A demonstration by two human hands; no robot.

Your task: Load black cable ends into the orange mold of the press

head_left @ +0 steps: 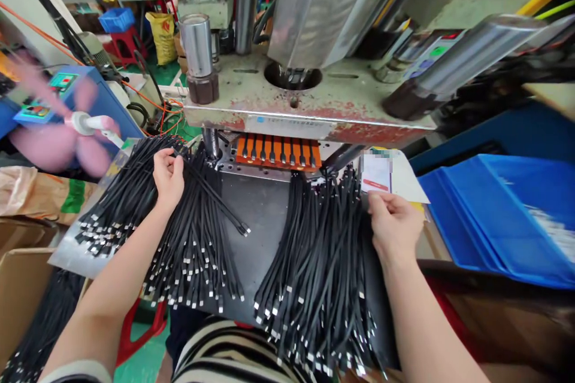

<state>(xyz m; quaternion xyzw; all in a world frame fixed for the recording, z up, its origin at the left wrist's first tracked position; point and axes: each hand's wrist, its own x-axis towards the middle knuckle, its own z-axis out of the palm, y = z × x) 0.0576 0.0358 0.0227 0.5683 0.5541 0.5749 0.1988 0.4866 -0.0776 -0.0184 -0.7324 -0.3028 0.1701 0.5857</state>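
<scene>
"Your left hand [169, 177] is curled at the far ends of black USB-style cables [197, 221], which fan out beneath and around it; I can't tell whether it pinches one."

"And the other side?"

"Just left of your right hand [398, 224], itself curled, lies a second cable pile [326, 257]; that grip is unclear too."

"How will they handle?"

"Light and bendy, probably tangle-prone. Pinch the stiffer silver-tipped plugs [245, 231], not mid-length."

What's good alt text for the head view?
A person's left hand is at one pile of black cables, the right hand beside a second pile. Beyond them, a row of black strips lies on an orange block in a machine.
</scene>
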